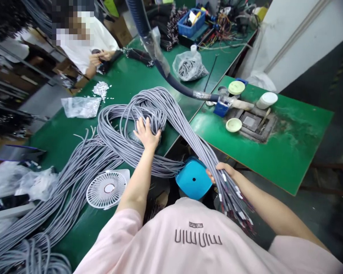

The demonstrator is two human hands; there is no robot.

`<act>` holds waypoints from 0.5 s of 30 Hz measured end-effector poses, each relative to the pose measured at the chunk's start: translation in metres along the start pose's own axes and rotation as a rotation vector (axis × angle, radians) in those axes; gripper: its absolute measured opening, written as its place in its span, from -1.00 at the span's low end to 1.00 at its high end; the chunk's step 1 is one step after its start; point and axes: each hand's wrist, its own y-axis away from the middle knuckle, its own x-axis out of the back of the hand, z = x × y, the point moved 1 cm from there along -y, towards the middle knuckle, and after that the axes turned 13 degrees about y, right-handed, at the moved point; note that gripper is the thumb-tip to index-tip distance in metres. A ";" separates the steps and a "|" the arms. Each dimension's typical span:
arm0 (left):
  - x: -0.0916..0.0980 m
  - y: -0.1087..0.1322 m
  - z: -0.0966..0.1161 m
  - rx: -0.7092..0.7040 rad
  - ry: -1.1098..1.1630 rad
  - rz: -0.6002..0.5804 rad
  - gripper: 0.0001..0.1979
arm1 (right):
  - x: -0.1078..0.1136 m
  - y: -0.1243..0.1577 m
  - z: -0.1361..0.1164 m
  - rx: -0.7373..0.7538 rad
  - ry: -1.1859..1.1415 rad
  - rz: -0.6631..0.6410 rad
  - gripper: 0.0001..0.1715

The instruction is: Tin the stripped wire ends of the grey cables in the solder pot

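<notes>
A thick bundle of grey cables loops across the green table and runs down toward my body on the right. My right hand is closed around this bundle close to its ends, where white labels and thin coloured wires hang below. With fingers spread, my left hand rests on the coiled part of the cables. More grey cables trail off to the lower left. Just beyond the held bundle sits a blue stool, partly hidden by it.
A white fan lies left of my left arm. A dark hose hangs over the table to a soldering spot with small tubs. Another person works across the table. Plastic bags and a blue bin stand farther back.
</notes>
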 end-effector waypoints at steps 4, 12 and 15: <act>0.032 0.003 -0.047 0.007 0.012 0.015 -0.17 | -0.005 0.052 0.000 -0.045 0.106 0.116 -0.45; 0.045 0.005 -0.084 -0.013 0.065 -0.030 -0.17 | 0.028 0.163 0.002 -0.321 0.334 0.447 -0.63; 0.041 0.004 -0.086 -0.062 0.110 -0.028 -0.14 | 0.046 0.179 -0.016 -0.421 0.419 0.568 -0.62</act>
